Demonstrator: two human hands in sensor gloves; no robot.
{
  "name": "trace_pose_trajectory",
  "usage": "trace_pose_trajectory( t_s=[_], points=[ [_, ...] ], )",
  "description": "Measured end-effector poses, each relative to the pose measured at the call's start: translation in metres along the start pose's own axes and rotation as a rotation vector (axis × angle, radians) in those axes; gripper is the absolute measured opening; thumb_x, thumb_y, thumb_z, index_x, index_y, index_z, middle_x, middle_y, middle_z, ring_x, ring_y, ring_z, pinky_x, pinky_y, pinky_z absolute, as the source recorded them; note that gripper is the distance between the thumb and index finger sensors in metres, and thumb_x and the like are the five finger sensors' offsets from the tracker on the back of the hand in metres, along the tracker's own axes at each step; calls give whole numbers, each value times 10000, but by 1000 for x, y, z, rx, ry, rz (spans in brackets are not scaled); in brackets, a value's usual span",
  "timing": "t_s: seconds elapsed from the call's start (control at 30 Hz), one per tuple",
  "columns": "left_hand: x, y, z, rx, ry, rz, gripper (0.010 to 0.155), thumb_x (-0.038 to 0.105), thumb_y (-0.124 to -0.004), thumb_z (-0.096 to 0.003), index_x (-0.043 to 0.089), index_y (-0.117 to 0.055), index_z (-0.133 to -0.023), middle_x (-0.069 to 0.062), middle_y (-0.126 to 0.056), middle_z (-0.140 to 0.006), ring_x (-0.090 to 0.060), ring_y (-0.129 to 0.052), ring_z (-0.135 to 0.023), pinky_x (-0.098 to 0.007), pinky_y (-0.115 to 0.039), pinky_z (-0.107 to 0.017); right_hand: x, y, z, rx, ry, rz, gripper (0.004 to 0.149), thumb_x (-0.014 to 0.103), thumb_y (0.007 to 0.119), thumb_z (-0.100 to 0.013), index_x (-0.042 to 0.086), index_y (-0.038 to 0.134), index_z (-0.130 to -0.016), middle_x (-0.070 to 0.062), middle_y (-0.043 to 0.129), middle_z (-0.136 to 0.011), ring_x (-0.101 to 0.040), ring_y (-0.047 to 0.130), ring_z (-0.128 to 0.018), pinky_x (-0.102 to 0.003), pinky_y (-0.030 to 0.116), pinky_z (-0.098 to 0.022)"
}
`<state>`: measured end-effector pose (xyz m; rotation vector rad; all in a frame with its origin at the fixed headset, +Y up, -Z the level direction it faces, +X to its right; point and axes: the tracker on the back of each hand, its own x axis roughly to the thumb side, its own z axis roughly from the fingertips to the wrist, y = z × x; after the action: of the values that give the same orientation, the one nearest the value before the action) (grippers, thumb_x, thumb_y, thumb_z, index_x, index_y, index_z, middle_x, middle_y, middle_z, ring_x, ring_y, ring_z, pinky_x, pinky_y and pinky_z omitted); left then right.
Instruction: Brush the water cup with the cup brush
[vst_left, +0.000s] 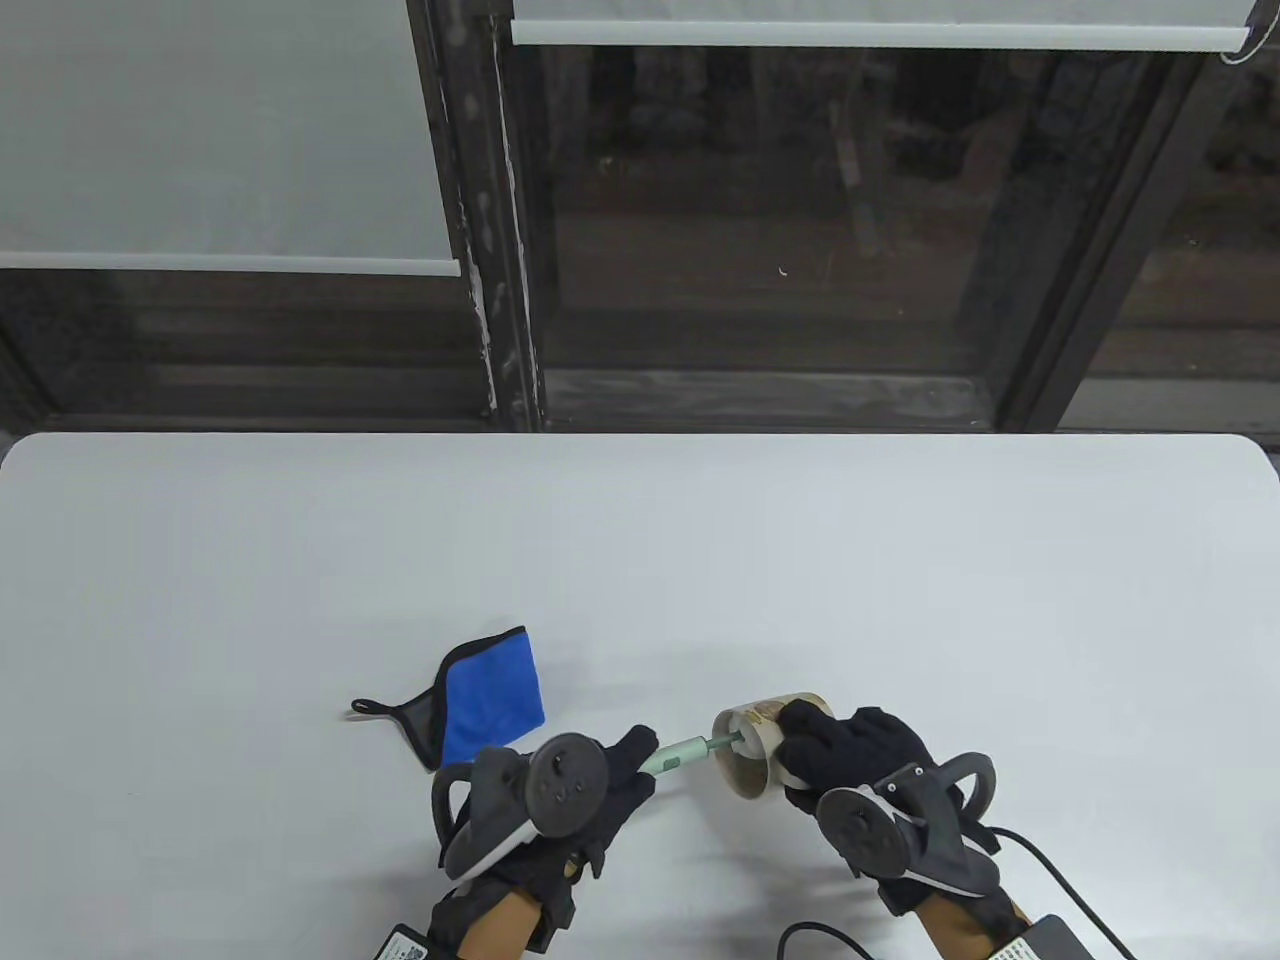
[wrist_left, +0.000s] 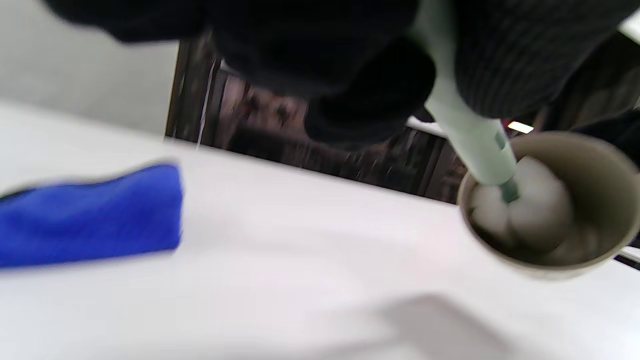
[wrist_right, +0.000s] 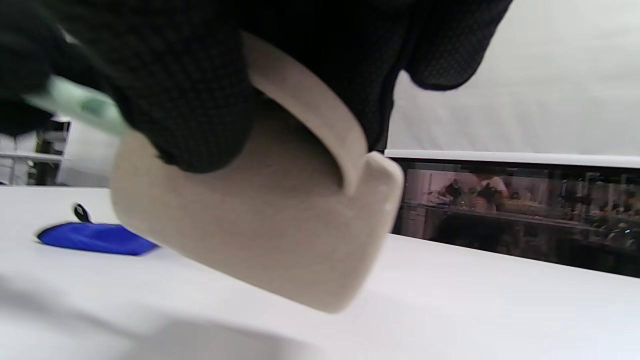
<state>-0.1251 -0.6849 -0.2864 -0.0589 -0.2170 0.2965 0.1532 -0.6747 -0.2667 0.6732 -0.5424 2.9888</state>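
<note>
Cup (vst_left: 762, 748) sits tilted in our right hand (vst_left: 850, 755)'s grip; left hand (vst_left: 590, 790) clamps the brush (vst_left: 675, 753). Hard scrubbing could twist it loose.

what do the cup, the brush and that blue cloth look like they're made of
Cup: probably ceramic, thick beige wall and chunky handle with a matte surface.
Cup brush: the pale green handle looks like smooth plastic; its white head seems soft, sponge or foam, though it is blurred.
Blue cloth: soft fabric, likely microfibre, with dark stitched edging.
</note>
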Motion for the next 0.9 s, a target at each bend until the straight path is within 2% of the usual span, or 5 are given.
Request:
trace_pose_trajectory(
  t_s=[0.23, 0.43, 0.63, 0.77, 0.9],
  points=[
    [21, -13, -1, 3, -172, 36, 509, 630, -884, -385, 477, -828, -867, 19, -1099, -344, -66, -975, 6, -303, -885, -82, -23, 2, -4, -18, 100, 10, 399, 494, 966, -381, 380, 839, -741, 101, 809, -940, -50, 988, -693, -418, 742, -632],
    [0, -11, -3, 45, 6, 50, 477, 646, -868, -387, 513, -862, -845, 37, -1102, -386, -63, -974, -33, -305, -886, -123, -17, 8, -6, 43, 45, -39, 387, 496, 968, -376, 409, 839, -730, 143, 798, -948, -30, 971, -714, -405, 718, -668],
    [0, -33, -5, -341, 135, 361, 526, 619, -821, -429, 427, -802, -918, -8, -1082, -373, -96, -974, -22, -351, -878, -114, -17, 4, -5, -50, 46, -4, 388, 489, 976, -380, 396, 843, -733, 149, 793, -950, -38, 970, -713, -429, 722, -655],
    [14, -22, -2, -184, 3, 294, 525, 615, -856, -421, 419, -819, -906, 13, -1092, -344, -71, -977, -2, -311, -891, -96, -22, 8, -7, -23, 88, -15, 385, 479, 980, -376, 386, 851, -726, 137, 797, -946, -57, 965, -707, -434, 724, -645],
    [5, -14, 1, -42, 89, 235, 497, 617, -871, -408, 445, -863, -874, 12, -1101, -363, -75, -976, -19, -316, -889, -118, -16, 6, -8, 1, 44, -32, 376, 491, 978, -370, 420, 848, -716, 174, 793, -948, -30, 951, -725, -420, 709, -673]
  ],
)
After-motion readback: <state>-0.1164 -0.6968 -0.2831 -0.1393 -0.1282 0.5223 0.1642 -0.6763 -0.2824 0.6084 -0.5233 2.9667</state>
